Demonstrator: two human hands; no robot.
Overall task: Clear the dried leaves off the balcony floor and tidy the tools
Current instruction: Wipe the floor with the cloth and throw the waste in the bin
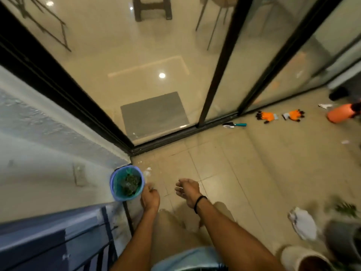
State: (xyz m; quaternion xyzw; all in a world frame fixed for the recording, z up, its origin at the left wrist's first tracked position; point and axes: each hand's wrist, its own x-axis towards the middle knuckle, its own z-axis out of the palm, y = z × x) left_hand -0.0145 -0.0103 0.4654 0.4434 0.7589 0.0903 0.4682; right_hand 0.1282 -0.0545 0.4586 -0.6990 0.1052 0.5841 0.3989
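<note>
Head view: blue bin point(127, 182) at 7 o'clock in the wall corner, green-lined, dried leaves point(130, 182) piled inside. Left hand point(150, 197) just beside its rim, fingers curled, too blurred to tell if they pinch anything; right hand point(187, 189) at 6 o'clock, fingers loosely bent, holding nothing. Beige tiled balcony floor point(254, 173); at 3 o'clock, along the sliding glass door point(218, 75), lie a trowel point(234, 125), two orange gloves point(266, 116) and an orange spray bottle point(340, 114).
</note>
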